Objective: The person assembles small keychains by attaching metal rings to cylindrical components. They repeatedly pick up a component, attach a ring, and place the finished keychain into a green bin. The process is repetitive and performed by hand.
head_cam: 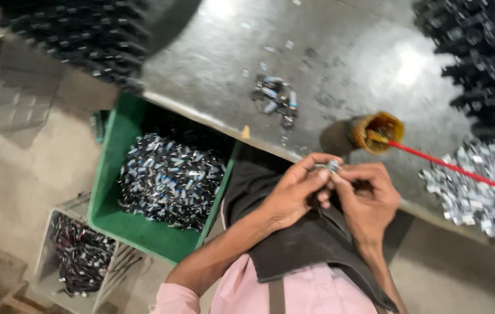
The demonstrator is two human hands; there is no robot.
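My left hand [293, 195] and my right hand [368, 197] meet over my lap at the edge of a grey metal table [212, 64]. Together they pinch a small silvery metal part [332, 166] between their fingertips. A dark cloth [311, 238] lies over my lap beneath them. Just beyond my right hand stands a small round orange-brown pot [377, 131] with a red stick [451, 168] resting in it.
A green crate [114, 174] full of small metal parts [169, 180] stands on the floor at left, with a pale crate of dark parts [82, 253] beside it. On the table lie a small cluster of parts [276, 99], a silvery pile [474, 186] and dark stacked pieces [485, 58].
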